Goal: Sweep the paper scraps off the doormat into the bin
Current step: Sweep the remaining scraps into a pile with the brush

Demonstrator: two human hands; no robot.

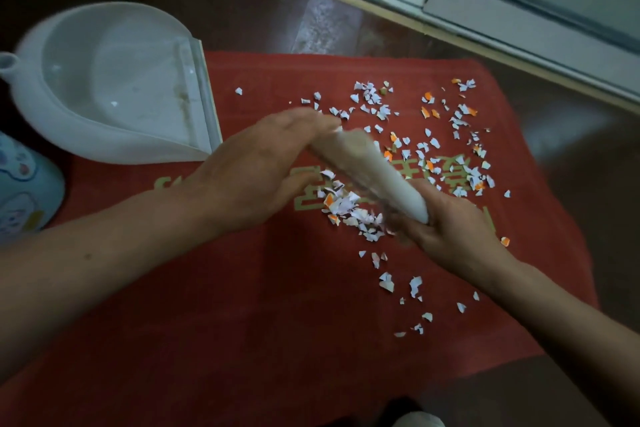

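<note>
Right grip [453, 229] holds one brush [374, 166]; one dustpan [104, 137].

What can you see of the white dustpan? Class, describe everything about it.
The dustpan is white, apparently plastic, with a high rounded back wall and a straight front lip. A short hollow handle stub sticks out at its left. It lies at the upper left, lip resting on the red doormat's edge, mouth facing the paper scraps. Inside are a few tiny white bits and brownish smudges near the lip.
</note>
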